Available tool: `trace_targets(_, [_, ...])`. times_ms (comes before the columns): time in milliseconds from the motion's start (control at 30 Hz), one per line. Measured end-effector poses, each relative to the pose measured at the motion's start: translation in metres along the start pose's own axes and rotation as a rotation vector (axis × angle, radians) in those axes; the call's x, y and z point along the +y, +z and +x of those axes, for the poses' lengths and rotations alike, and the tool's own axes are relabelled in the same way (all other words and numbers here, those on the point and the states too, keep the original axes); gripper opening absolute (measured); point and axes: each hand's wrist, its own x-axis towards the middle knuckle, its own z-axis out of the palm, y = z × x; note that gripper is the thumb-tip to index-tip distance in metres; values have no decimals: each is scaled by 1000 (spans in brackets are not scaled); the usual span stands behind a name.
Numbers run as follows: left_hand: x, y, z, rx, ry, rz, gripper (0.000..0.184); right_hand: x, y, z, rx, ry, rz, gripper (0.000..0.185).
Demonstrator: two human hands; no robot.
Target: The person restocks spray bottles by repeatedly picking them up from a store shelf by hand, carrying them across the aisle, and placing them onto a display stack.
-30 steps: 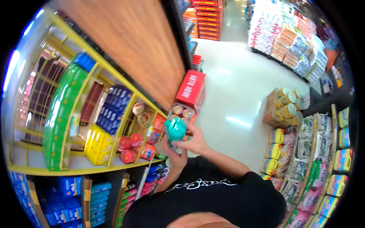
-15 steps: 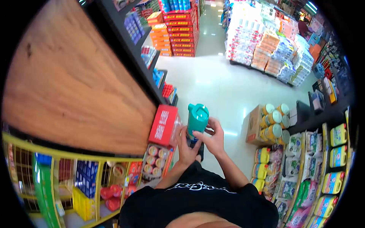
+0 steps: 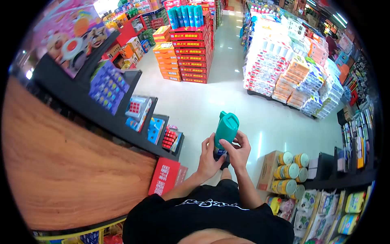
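Note:
A teal bottle (image 3: 226, 129) with a moulded lid is held upright, slightly tilted, in front of my body. Its lower part is dark blue with a label, mostly covered by fingers. My left hand (image 3: 209, 157) is wrapped around the lower left side. My right hand (image 3: 238, 149) grips the right side, its thumb lying across the front below the teal part. Both hands are closed on the same bottle.
A wooden counter (image 3: 77, 175) with a black shelf rack (image 3: 101, 110) stands at left, beside a red box (image 3: 164, 175). Stacked red cartons (image 3: 191, 59) and a pile of paper packs (image 3: 280, 61) are ahead. Yellow tins (image 3: 286, 171) and shelves flank the right.
The view has swung so that the counter and rack show further along. Both hands and the bottle sit slightly further right and lower in view, still gripped.

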Motion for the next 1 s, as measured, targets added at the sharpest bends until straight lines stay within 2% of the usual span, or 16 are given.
trace_targets(100, [-18,25,74,-10,-19,26,94,11,-4,82,-24,-21,5,57])
trace_targets(200, [-34,52,152,43,-44,-52,93,16,-2,168,-64,-19,-45,62])
trace_targets(300, [-43,53,221,2,-205,-143,94,15,9,242,-134,19,-53,70])
trace_targets(400, [-57,56,280,72,-234,-244,91,13,28,308,-215,0,-80,72])
trace_targets(633, [-139,66,404,298,-276,-410,87,48,99,443,-359,-39,-114,71])
trace_targets(867, [-224,42,573,327,-313,-468,84,75,190,599,-399,-61,-132,68])
trace_targets(967, [-235,20,650,324,-276,-361,84,70,225,668,-406,-162,-72,70])
trace_targets(1000, [-244,16,674,315,-231,-296,83,73,235,690,-409,-135,-62,71])
